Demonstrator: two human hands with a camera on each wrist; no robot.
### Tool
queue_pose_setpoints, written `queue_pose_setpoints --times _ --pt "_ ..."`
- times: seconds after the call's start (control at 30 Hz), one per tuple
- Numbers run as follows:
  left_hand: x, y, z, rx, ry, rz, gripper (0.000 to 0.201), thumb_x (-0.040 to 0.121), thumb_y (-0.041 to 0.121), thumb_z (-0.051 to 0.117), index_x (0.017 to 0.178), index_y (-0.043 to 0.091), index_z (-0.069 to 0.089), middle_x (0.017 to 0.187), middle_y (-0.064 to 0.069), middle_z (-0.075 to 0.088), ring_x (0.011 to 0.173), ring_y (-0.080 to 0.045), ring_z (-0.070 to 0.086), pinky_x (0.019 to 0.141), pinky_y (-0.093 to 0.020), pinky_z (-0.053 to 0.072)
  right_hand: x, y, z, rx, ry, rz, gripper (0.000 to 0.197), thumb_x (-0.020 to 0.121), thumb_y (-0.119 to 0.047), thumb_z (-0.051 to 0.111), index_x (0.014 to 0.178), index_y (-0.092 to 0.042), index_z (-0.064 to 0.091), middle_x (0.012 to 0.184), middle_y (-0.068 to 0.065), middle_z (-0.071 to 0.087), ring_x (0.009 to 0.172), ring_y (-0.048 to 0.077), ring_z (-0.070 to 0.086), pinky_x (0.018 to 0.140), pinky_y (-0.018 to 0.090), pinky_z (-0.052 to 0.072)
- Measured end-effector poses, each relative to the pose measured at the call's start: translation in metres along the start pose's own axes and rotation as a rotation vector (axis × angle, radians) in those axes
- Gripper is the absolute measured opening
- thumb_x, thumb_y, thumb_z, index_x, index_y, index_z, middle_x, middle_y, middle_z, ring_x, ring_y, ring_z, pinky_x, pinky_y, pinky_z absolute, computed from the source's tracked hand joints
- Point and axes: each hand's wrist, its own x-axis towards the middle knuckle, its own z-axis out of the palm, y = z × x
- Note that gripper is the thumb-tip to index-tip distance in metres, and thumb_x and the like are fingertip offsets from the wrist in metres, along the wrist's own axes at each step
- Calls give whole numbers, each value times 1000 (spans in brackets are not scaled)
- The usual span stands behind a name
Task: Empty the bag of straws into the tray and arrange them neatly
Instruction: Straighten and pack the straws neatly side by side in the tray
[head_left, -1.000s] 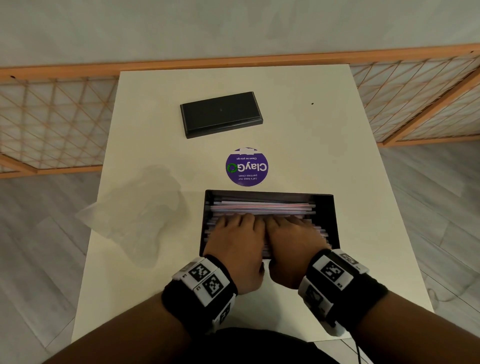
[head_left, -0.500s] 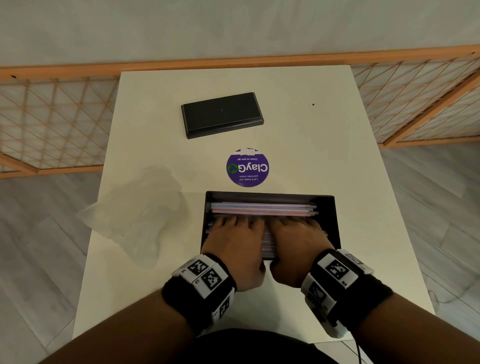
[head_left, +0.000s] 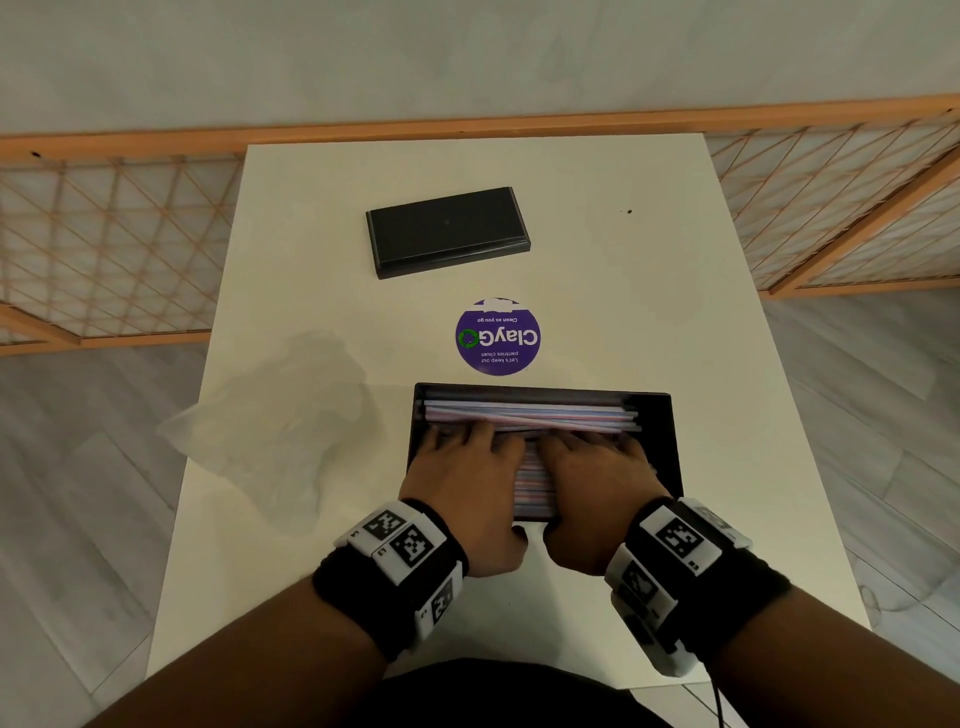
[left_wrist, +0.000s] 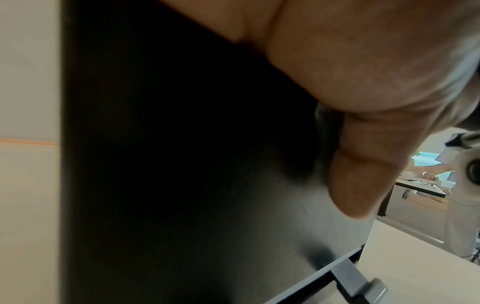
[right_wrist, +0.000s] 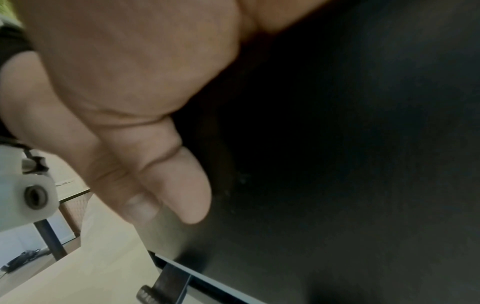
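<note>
A black rectangular tray (head_left: 655, 410) sits on the white table near me, filled with pink, blue and white straws (head_left: 530, 414) lying lengthwise, left to right. My left hand (head_left: 462, 467) and right hand (head_left: 597, 470) lie side by side, fingers flat on the straws, covering the tray's middle and near part. Both thumbs hang outside the near wall. The left wrist view shows the left thumb (left_wrist: 363, 174) against the dark tray wall (left_wrist: 182, 185). The right thumb (right_wrist: 182, 185) rests the same way on that wall (right_wrist: 337, 164). The empty clear bag (head_left: 275, 426) lies crumpled to the tray's left.
A flat black lid-like piece (head_left: 447, 231) lies at the far centre of the table (head_left: 649, 291). A round purple sticker (head_left: 497, 336) is just beyond the tray. Orange lattice railings stand behind and on both sides. The bag hangs over the table's left edge.
Both hands stay pressed on the straws and have hardly shifted. The straws along the far wall lie straighter and more even than a second ago.
</note>
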Motion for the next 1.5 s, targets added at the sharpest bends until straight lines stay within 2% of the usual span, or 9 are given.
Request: queue_pose_setpoints --times 0.2,0.37,0.47,0.6,0.83,1.0,1.17,1.33,1.5 --pt "-1 1 -4 -16 15 32 72 78 53 65 139 26 38 141 4 45 134 -21 39 115 -41 34 0 -1 1 10 -3 11 72 65 -39 62 133 -26 40 136 -5 50 130 24 44 113 48 28" --pt "1 3 -7 -8 -31 21 68 78 52 68 134 24 42 134 1 46 124 -23 53 116 -43 32 0 -3 -4 18 -49 20 75 65 -38 64 134 -26 38 138 -4 42 131 26 41 112 49 29" --pt "3 3 -7 8 -44 30 76 77 52 68 141 26 37 143 3 46 135 -23 45 121 -48 23 0 -3 -6 21 -39 9 76 65 -39 64 135 -28 39 138 -5 43 130 26 42 112 48 27" --pt "3 1 -4 5 -45 15 90 73 57 67 149 27 29 151 3 43 143 -24 36 123 -52 18 0 -5 -3 -7 -1 -10 92 63 -39 63 145 -31 22 143 -5 45 135 27 38 113 51 21" --pt "1 2 -5 -6 -47 -9 70 74 56 66 135 28 43 137 1 46 129 -25 48 113 -47 34 0 -5 -3 -18 -29 8 80 62 -41 61 137 -30 38 138 -3 43 130 28 38 108 52 27" --pt "2 2 -5 6 -60 -17 90 76 56 66 150 22 28 149 1 46 143 -24 37 124 -49 18 0 -6 -4 -21 -18 -3 79 63 -35 61 137 -25 35 133 -4 54 126 25 49 111 51 25" --pt "3 11 -11 9 -62 -1 60 80 48 68 130 22 49 133 -1 48 126 -24 49 107 -42 42 4 -8 -8 -40 -81 -28 72 64 -38 66 131 -27 44 134 1 43 126 29 43 107 50 31" --pt "3 5 -7 -21 -29 -3 63 82 47 64 138 26 47 135 3 55 126 -22 54 111 -42 42 3 -1 -7 -32 -27 -18 71 62 -37 63 130 -28 43 126 -3 58 120 25 53 108 44 35" --pt "-2 -3 -3 9 21 -6 75 80 53 62 145 24 39 139 2 55 129 -21 53 114 -38 41 1 3 -5 -22 -8 33 82 68 -39 66 142 -28 33 135 -3 53 127 24 49 111 43 31"
